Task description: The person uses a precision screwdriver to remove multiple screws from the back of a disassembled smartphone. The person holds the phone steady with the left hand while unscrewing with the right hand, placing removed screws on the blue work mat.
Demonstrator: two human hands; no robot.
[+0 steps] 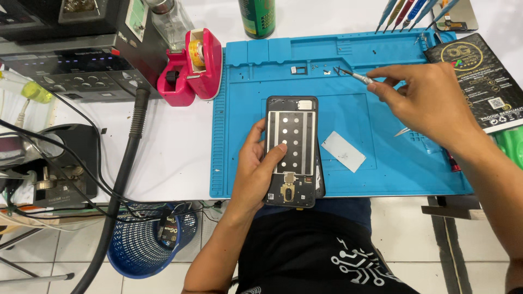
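The opened phone (291,152) lies back-up at the near middle of the blue work mat (239,109), its near end reaching past the mat's near edge. The left hand (256,169) grips it from the left side, fingers wrapped under the frame and the thumb pressed on the metal plate. Far and to the right, well apart from the phone, the right hand (430,103) pinches a pair of slim metal tweezers (354,76), whose dark tips point left toward some tiny screws and parts lying at the far side of the mat. The phone's inside shows a dull silver plate with pale strips and round dots, in a dark frame. The mat is rubbery, with ribbed edges and shallow moulded trays. A white rectangular slip (343,151) lies flat just right of the phone. The mat rests on a white table; left of it stands a pink tape dispenser (193,68), and beyond that a dark soldering station (81,54) with a thick black hose. A green spray can (257,17) stands at the far edge. Below the table are pale floor tiles and a blue mesh basket (147,239).
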